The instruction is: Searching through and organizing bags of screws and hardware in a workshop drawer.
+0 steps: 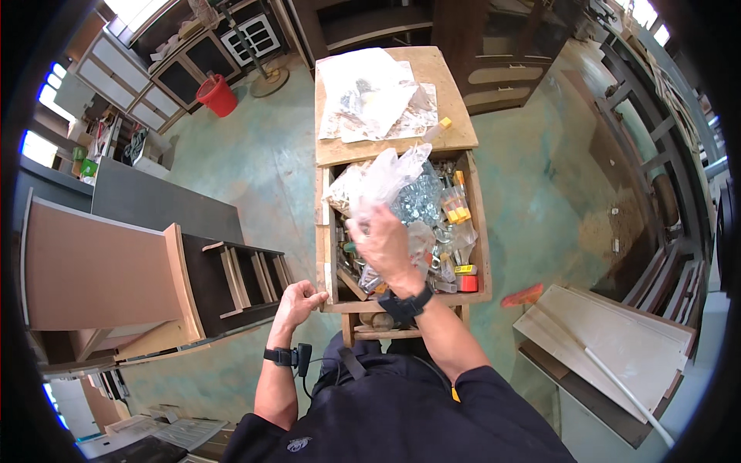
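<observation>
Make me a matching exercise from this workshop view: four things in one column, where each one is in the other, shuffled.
Things
1. clear plastic bag
2. red bucket
3. left hand
4. white sheets

Places
A. on the floor by the cabinets
B. spread on the wooden table top
C. on the front corner of the open drawer
D. held up over the drawer by the right hand

Pairs: 1-D, 2-A, 3-C, 4-B
</observation>
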The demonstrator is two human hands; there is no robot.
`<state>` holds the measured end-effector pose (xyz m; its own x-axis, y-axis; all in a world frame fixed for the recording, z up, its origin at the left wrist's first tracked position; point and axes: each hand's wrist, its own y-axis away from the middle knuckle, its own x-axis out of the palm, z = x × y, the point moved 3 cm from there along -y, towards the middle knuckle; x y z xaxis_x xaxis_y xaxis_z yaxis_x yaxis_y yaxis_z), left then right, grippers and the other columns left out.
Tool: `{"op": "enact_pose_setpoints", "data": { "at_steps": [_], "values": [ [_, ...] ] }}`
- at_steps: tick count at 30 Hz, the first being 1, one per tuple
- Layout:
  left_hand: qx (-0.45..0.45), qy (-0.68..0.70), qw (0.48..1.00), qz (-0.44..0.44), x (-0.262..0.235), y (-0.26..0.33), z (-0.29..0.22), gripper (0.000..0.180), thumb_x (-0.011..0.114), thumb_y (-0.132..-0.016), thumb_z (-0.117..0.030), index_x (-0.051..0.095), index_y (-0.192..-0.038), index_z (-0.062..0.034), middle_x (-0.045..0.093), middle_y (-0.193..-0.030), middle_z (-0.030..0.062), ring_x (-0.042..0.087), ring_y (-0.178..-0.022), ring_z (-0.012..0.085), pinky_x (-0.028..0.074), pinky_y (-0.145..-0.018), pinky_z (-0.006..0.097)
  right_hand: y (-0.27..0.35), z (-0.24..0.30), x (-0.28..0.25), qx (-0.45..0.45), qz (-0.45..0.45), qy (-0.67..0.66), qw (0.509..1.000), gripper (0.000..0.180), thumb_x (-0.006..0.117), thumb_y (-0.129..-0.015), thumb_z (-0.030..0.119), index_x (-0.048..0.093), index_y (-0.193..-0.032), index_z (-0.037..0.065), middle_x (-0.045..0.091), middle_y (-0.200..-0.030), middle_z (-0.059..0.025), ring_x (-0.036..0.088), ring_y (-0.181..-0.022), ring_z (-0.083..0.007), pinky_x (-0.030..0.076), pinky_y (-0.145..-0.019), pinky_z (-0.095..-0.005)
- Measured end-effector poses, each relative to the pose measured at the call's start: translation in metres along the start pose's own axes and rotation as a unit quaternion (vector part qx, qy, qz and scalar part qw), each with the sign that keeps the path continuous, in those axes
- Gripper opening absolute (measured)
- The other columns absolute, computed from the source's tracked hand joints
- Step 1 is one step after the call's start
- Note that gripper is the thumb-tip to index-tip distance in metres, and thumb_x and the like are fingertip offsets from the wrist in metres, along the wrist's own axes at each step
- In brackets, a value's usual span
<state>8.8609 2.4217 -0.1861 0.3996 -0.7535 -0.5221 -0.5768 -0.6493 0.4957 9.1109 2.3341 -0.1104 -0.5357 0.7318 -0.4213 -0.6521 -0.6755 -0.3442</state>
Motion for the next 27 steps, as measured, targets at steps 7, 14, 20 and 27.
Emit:
{"op": "enact_pose_setpoints", "data": {
  "at_steps": [7,14,20,27],
  "values": [
    [-0.009,0.009,1.0,0.008,0.001,-0.003,0.003,0.034,0.084,-0.084,-0.029,0.067,-0.078,0.0003,0.065,-0.066,0.0063,0.059,-0.064,0.0138,0.049,-0.06,0.034,-0.021,-0.053,-0.035,0.125,-0.174,0.081,0.973,0.046,0.082,-0.083,0.019,0.063,-0.121,0.002,0.068,-0.102,-0.0163,0.067,-0.092,-0.0299,0.054,-0.085,-0.0373],
    [-0.01,0.051,0.999,0.0,-0.002,-0.003,0.0,0.035,0.084,-0.085,-0.027,0.062,-0.074,-0.0031,0.058,-0.066,-0.0005,0.051,-0.063,0.0085,0.043,-0.056,0.029,-0.089,-0.113,-0.014,0.015,0.055,-0.074,0.996,0.044,0.08,-0.084,0.013,0.064,-0.121,-0.005,0.075,-0.111,-0.0194,0.072,-0.1,-0.0266,0.055,-0.088,-0.0366],
    [-0.02,0.116,0.993,-0.002,0.0,0.002,0.01,0.036,0.085,-0.084,-0.026,0.059,-0.073,-0.004,0.054,-0.065,-0.0019,0.049,-0.063,0.0088,0.042,-0.056,0.029,-0.07,-0.099,-0.037,0.19,-0.008,-0.312,0.931,0.022,0.063,-0.095,0.002,0.069,-0.116,0.002,0.071,-0.091,-0.0022,0.056,-0.059,-0.0064,0.041,-0.047,-0.0224],
    [-0.029,0.143,0.989,0.017,0.009,-0.002,0.019,0.034,0.086,-0.082,-0.024,0.06,-0.074,-0.0032,0.057,-0.065,0.0003,0.05,-0.062,0.0098,0.042,-0.055,0.031,-0.058,-0.046,-0.083,0.238,-0.127,-0.368,0.89,0.024,0.065,-0.095,0.003,0.066,-0.119,0.0,0.07,-0.095,-0.0025,0.059,-0.062,-0.007,0.041,-0.044,-0.0209]
  ]
}}
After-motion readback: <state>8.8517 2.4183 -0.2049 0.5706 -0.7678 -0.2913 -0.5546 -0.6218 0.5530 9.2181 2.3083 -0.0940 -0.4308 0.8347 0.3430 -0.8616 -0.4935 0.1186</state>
